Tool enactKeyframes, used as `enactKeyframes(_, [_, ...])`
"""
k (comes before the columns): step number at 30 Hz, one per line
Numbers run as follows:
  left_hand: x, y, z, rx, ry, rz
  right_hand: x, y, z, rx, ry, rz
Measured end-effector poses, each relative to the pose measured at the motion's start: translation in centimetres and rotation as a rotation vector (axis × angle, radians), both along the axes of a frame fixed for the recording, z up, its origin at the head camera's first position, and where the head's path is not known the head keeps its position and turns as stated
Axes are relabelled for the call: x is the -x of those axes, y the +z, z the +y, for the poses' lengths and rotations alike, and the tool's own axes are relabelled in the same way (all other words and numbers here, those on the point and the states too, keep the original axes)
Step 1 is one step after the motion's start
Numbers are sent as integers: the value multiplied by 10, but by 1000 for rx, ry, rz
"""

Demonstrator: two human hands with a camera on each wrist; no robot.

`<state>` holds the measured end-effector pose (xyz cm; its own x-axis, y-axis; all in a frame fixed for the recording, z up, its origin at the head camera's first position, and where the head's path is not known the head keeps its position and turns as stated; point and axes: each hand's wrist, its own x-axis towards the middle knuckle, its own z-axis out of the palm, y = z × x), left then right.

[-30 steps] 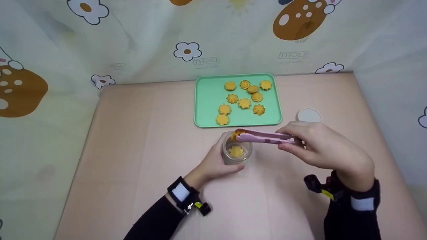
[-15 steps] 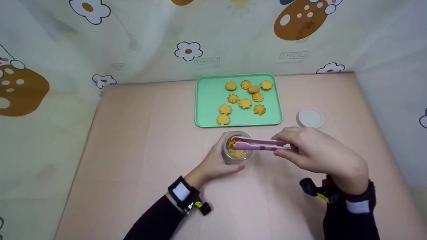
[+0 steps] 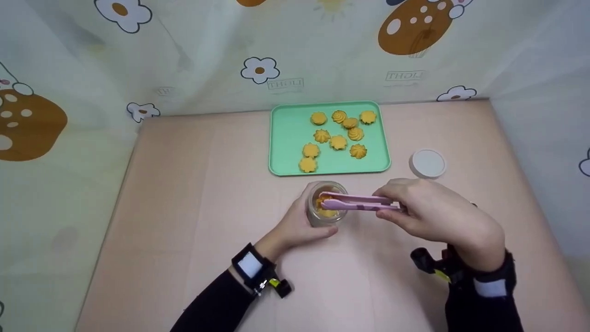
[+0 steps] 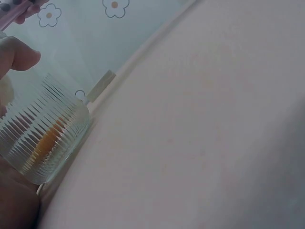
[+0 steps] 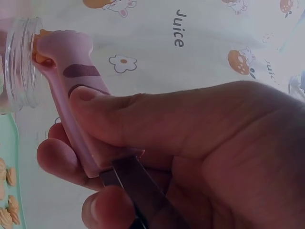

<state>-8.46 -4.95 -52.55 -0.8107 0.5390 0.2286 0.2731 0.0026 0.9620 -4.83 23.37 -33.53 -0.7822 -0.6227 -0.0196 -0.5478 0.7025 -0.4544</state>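
In the head view my left hand (image 3: 302,223) grips a clear glass jar (image 3: 313,216) from its left side, thumb in front. Through the ribbed wall of the glass jar (image 4: 52,129) in the left wrist view, a golden cookie (image 4: 47,143) shows low inside. My right hand (image 3: 424,207) holds pink tongs (image 3: 359,203) between thumb and fingers. The tips of the tongs (image 5: 71,52) pinch another cookie (image 5: 42,53) at the jar's mouth, partly hidden behind them. Seen from above, the tong tips overlap the jar opening.
Behind the jar lies a green tray (image 3: 286,138) bearing several flower-shaped cookies (image 3: 338,142). A round white lid (image 3: 427,163) rests on the pinkish table (image 3: 184,184) beyond my right hand. A patterned curtain (image 3: 207,55) hangs along the back and sides.
My right hand has moved slightly left and toward me, bringing the tongs and their cookie from the jar's far rim over its opening. My left hand and the jar stay put.
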Motion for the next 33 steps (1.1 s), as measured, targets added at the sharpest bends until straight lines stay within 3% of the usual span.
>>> enactKeyframes(8, [1,-1,2,2,2,-5,-5,-4,-6,-20,-19,34])
enactKeyframes(20, [0,-1,2,-4,1,-22,-4,-6,-10,-33,-29,10])
enactKeyframes(33, [0,-1,0,23,12,3,-7,-4,-9,-10,-35,48])
